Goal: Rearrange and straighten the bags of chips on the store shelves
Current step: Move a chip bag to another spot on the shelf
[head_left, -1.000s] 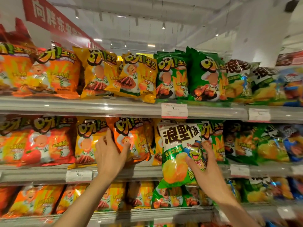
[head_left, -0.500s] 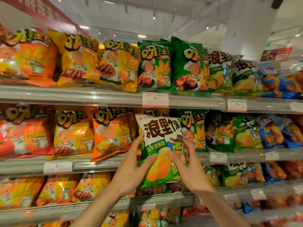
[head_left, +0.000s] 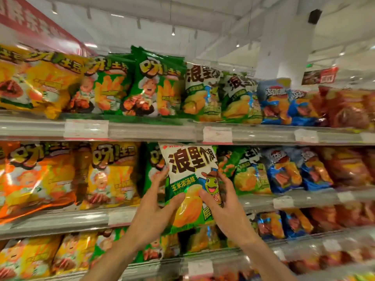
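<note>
A white-and-green chip bag (head_left: 190,171) with a cartoon turtle is upright in front of the middle shelf (head_left: 60,222). My left hand (head_left: 156,211) grips its left edge, thumb on the front. My right hand (head_left: 223,205) grips its right edge, fingers curled behind. Bags of the same kind (head_left: 203,94) stand on the top shelf (head_left: 154,130), right of the green bags (head_left: 154,86). Behind the held bag are green bags (head_left: 243,175) on the middle shelf.
Orange and yellow bags (head_left: 40,179) fill the left of the shelves, some leaning. Blue bags (head_left: 284,173) and red bags (head_left: 349,169) fill the right. Price tags (head_left: 217,134) line the shelf rails. A lower shelf (head_left: 162,262) holds more bags. A white pillar (head_left: 284,41) rises behind.
My left hand left the orange bag and took the turtle bag's left edge. Both hands carried the bag rightward along the middle shelf, past the yellow bags to the green ones.
</note>
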